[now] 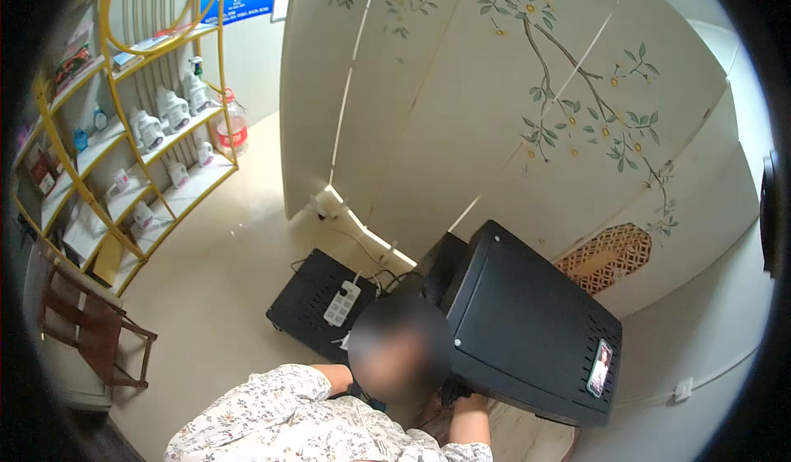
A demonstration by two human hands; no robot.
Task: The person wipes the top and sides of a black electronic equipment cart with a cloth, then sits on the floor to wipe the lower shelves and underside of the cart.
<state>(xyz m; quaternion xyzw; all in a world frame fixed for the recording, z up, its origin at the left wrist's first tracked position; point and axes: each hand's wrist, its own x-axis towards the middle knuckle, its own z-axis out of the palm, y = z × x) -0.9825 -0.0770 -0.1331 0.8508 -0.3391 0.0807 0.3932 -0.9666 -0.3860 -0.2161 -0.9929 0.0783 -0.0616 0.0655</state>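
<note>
Two forearms in floral sleeves reach forward at the lower middle of the head view. My left hand (355, 390) appears as only a dark patch beside a round blur, which hides most of it. Against the near side of a large black metal cabinet (531, 313) is my right hand (455, 392), dark and apparently gloved. The blur and the cabinet's edge hide what either hand touches. A lit mobile phone (599, 368) lies on the cabinet. To the left, a white power strip (342, 303) rests on a low, slotted black metal box (309, 295), with cables behind it.
A gold-framed shelf (145, 257) with white bottles (148, 130) stands at the left, with a large plastic bottle (232, 125) beside it. Below it is a brown wooden chair (102, 332). Folding panels (432, 109) with painted branches stand behind the cabinet. Cables trail across the floor (216, 270).
</note>
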